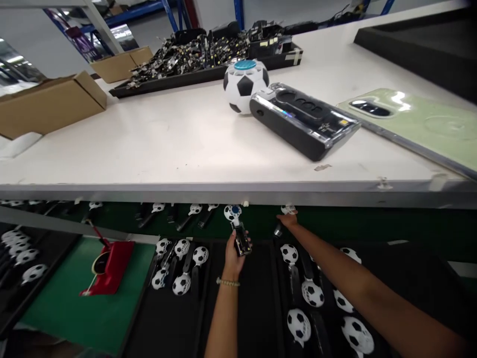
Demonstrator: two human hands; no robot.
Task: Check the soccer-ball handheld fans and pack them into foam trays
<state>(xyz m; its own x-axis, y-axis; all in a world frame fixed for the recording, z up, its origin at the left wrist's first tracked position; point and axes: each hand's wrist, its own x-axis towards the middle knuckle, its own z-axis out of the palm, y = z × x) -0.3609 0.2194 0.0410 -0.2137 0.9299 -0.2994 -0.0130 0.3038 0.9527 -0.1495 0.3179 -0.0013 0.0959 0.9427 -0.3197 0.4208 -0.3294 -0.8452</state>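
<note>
My left hand [234, 256], a bead bracelet on its wrist, is closed round the black handle of a football-headed device [237, 226] whose ball end with a blue centre points away from me. My right hand [287, 219] reaches far forward under the shelf edge onto the green belt, fingers closed over another football-headed device [286, 211]; the fingers are partly hidden. Below both arms lies a black tray [257, 298] with several more football-headed devices [312, 292] lying on it.
A white shelf [167, 144] overhead carries a football-shaped unit [244, 84], a black and clear case [303, 119], a green panel [421, 122], a tray of circuit parts [201, 57] and cardboard boxes [48, 102]. A red fixture [110, 266] stands on a green mat at left.
</note>
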